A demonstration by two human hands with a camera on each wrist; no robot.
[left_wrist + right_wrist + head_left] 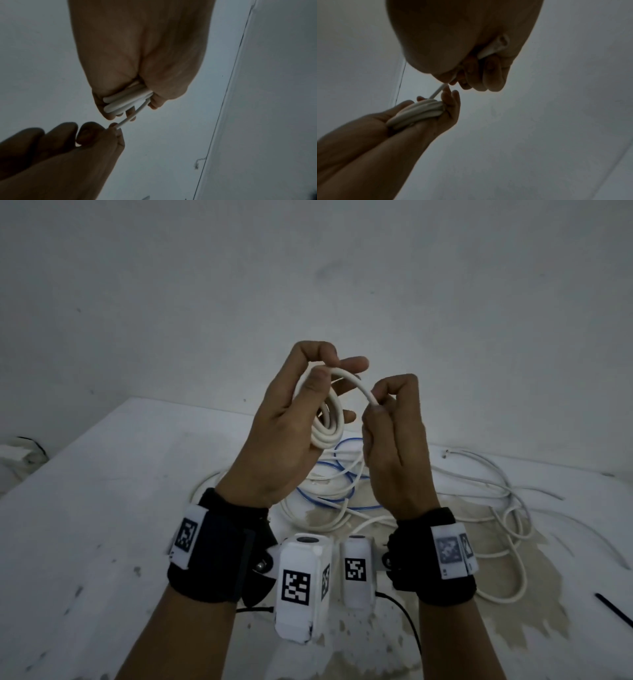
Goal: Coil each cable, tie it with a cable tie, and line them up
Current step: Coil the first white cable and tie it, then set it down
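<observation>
the left hand (274, 440) is raised above the table (102, 508) with a white cable (329, 426) wound in several loops; its thumb and curled fingers grip the bundle. the right hand (394, 446), just to the right of it, pinches the cable's free end between thumb and forefinger, the other fingers curled in.

only the head view shows the table: a white, scuffed top with a yellowish stain on the near right, a loose tangle of white cables (479, 508) spread over it, and a blue cable (329, 494) lying among them below the hands. a thin black strip (613, 609) lies at the near right edge; whether it is a cable tie is unclear.

the left wrist view shows the loops (126, 100) side by side in the fist, with a single strand running to the right hand's fingertips (116, 129). the right wrist view alone shows a white plug end (498, 44) tucked inside the right palm.

the room is dim, with a plain grey-white wall (308, 285) beyond the table's far edge.
</observation>
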